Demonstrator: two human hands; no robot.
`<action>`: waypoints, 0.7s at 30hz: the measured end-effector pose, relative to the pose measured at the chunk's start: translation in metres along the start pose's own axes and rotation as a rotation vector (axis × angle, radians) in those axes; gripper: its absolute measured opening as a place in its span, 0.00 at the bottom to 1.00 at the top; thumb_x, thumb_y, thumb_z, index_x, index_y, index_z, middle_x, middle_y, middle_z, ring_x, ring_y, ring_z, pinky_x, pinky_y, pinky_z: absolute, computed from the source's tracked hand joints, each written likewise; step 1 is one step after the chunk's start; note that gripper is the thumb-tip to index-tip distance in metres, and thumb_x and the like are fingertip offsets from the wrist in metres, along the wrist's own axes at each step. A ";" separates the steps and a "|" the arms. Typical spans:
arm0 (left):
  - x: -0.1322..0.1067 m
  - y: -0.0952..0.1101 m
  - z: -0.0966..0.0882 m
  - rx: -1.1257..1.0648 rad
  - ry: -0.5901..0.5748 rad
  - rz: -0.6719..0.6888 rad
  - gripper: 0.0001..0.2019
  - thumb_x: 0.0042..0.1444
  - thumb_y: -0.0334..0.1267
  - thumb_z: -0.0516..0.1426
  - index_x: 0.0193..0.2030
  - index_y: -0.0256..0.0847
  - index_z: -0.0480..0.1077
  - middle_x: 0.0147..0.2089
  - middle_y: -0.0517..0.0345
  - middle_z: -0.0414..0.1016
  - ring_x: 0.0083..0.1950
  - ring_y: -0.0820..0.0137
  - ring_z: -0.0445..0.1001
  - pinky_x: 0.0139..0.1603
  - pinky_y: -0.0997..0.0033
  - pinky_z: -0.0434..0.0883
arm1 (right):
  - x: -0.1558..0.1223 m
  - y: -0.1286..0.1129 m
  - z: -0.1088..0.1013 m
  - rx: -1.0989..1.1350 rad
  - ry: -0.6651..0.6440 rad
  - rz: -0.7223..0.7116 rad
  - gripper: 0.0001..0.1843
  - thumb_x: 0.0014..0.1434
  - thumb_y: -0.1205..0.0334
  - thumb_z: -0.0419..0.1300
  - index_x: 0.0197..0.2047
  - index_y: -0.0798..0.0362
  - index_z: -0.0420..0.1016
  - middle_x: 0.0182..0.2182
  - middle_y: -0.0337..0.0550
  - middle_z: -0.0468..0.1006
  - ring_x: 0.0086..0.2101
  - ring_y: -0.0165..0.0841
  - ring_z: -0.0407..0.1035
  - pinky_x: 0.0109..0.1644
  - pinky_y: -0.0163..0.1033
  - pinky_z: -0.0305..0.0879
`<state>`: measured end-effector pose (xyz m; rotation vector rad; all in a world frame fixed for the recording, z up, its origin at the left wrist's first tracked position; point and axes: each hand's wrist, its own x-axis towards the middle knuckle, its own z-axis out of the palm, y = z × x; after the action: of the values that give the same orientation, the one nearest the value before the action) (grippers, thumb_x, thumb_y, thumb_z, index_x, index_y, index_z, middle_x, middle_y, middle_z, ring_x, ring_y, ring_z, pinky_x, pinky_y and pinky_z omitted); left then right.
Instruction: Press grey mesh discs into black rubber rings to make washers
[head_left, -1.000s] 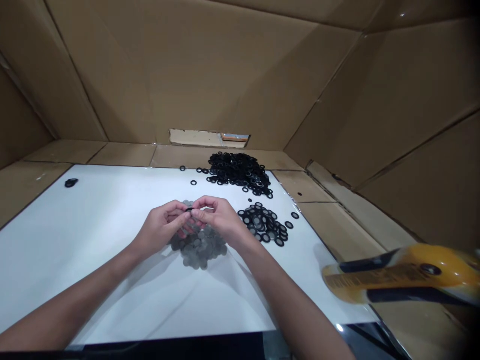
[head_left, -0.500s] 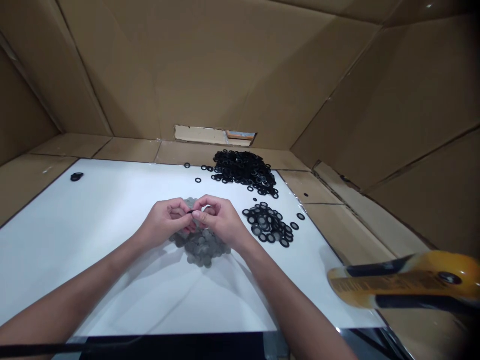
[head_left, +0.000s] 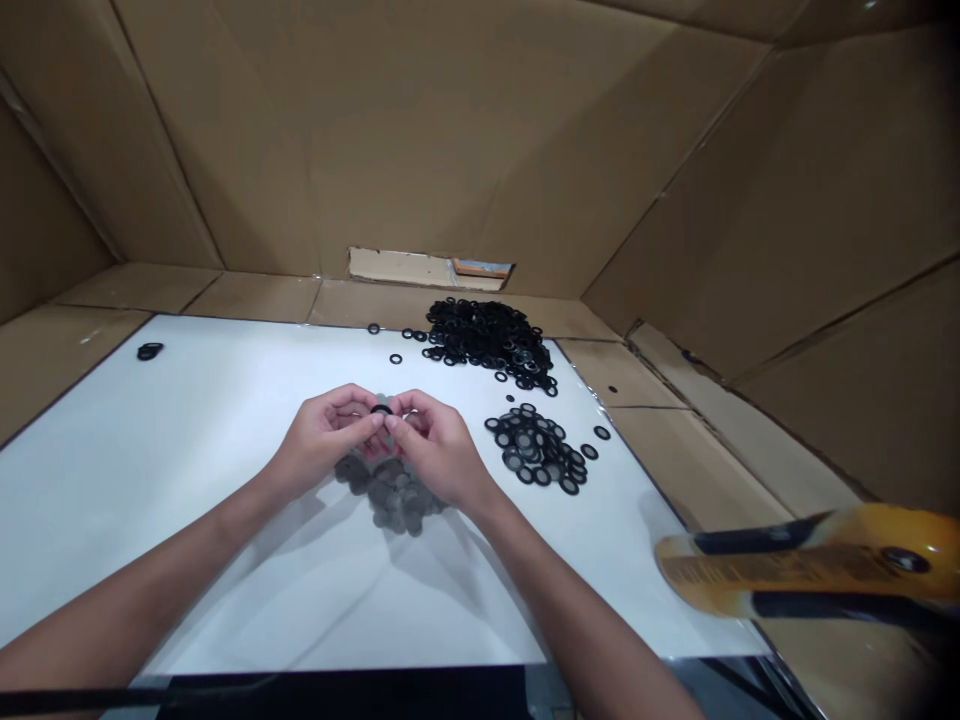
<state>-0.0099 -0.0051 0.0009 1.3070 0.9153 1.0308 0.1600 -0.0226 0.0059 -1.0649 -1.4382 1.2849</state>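
Observation:
Between the fingertips of both hands is a small black ring (head_left: 382, 409), held over the middle of the white table. My left hand (head_left: 330, 430) pinches its left side, and my right hand (head_left: 435, 437) grips the right side with thumb and fingers. Whether a grey disc sits inside the ring is too small to tell. Under and behind the hands lies a pile of grey discs (head_left: 401, 503), partly covered by them. To the right is a heap of black rings with grey discs in them (head_left: 529, 445).
A large pile of plain black rings (head_left: 484, 335) lies at the table's back edge. A few dark rings (head_left: 150, 351) sit at the far left. The yellow and black object (head_left: 810, 560) juts in at the right. Cardboard walls (head_left: 420, 130) enclose the white table (head_left: 225, 400).
The black ring has tilted so that more of its curve shows. Both hands have shifted slightly up and keep hold of it.

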 end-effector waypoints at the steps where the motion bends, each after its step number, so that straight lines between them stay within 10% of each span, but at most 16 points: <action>1: 0.001 0.000 -0.002 0.014 -0.016 0.003 0.12 0.54 0.42 0.67 0.38 0.37 0.72 0.27 0.60 0.79 0.28 0.70 0.79 0.30 0.74 0.77 | 0.000 0.000 0.000 -0.018 -0.003 0.006 0.06 0.61 0.59 0.59 0.35 0.52 0.69 0.24 0.32 0.71 0.25 0.26 0.66 0.28 0.30 0.61; 7: 0.002 0.003 -0.008 0.039 -0.178 -0.079 0.11 0.59 0.44 0.63 0.36 0.36 0.73 0.26 0.58 0.79 0.27 0.69 0.79 0.31 0.73 0.77 | -0.001 0.002 0.003 -0.009 0.003 -0.002 0.06 0.60 0.60 0.60 0.34 0.52 0.68 0.23 0.32 0.71 0.24 0.25 0.65 0.28 0.31 0.62; 21: -0.003 0.006 0.004 -0.021 0.014 -0.023 0.12 0.55 0.43 0.65 0.35 0.37 0.72 0.26 0.58 0.79 0.27 0.68 0.78 0.31 0.70 0.77 | -0.003 0.004 0.006 -0.022 0.081 -0.058 0.08 0.61 0.58 0.61 0.33 0.53 0.71 0.25 0.37 0.74 0.24 0.28 0.67 0.28 0.33 0.63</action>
<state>-0.0076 -0.0093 0.0066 1.2707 0.9258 1.0304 0.1552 -0.0260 0.0013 -1.0703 -1.4153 1.1745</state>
